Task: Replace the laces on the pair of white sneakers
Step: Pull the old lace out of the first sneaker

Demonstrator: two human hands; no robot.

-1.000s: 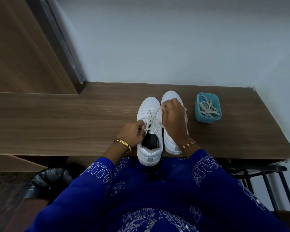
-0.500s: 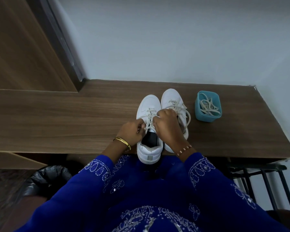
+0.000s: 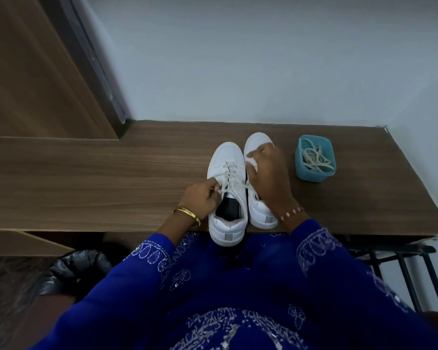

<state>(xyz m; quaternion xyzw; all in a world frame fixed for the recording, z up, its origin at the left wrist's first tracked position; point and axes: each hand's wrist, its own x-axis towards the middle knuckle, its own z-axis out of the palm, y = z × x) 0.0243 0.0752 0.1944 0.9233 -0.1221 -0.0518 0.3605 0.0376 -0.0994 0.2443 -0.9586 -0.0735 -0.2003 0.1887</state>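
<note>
The left hand (image 3: 202,198), low and just left of centre in the frame, has its fingers curled and pinches the cream lace (image 3: 228,179) at the left edge of the left sneaker (image 3: 227,195). The right hand (image 3: 268,175) lies over the right sneaker (image 3: 259,213), fingers spread and loosely bent toward the toe; a run of lace passes toward its palm, but whether it grips that lace cannot be told. The left sneaker is laced across most of its eyelets, its dark inside open toward the person and its heel hanging slightly over the near edge of the wooden counter (image 3: 111,188). The two white sneakers stand side by side, touching, toes pointing to the wall. To their right, near but apart, a teal tub (image 3: 314,173) holds a loose tangle of pale laces (image 3: 315,159). A gold bangle (image 3: 189,215) circles the left wrist and a beaded bracelet (image 3: 291,213) the right, above blue embroidered sleeves (image 3: 147,269). A black bin bag (image 3: 74,269) sits at lower left.
</note>
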